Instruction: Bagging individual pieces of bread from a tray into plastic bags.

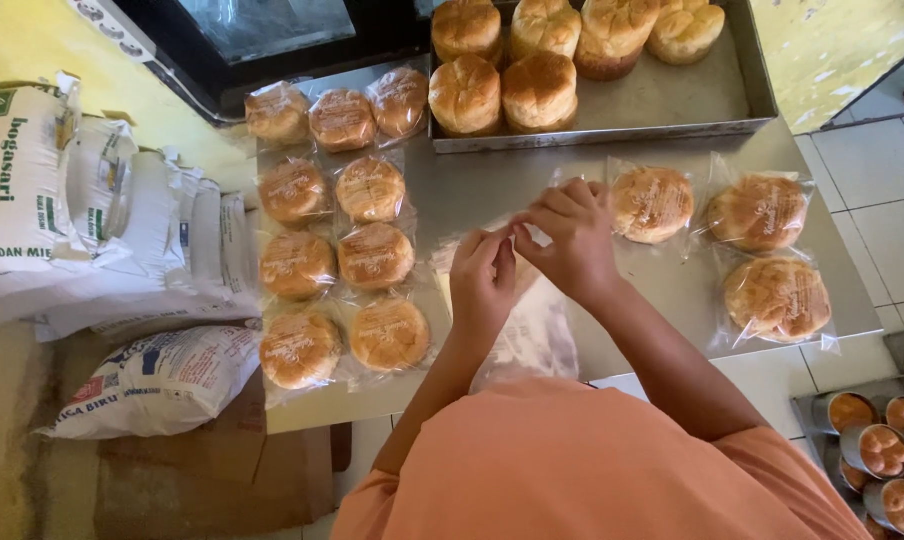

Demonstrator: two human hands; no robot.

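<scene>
Wrapped buns (337, 250) lie left, a tray (672, 105) of bare buns beyond; nothing blocks. Left hand (482, 283) and right hand (570, 238), raised together, both pinch a clear plastic bag (534, 330).

Bare tabletop (492, 180) runs down the middle of the frame, a free lane between two blocks of bagged buns. The left block (337, 240) fills the frame's centre-left; three bagged buns (752, 240) crowd the right. A metal tray (662, 105) of bare buns closes the top. Flour sacks (92, 230) wall the far left.
</scene>
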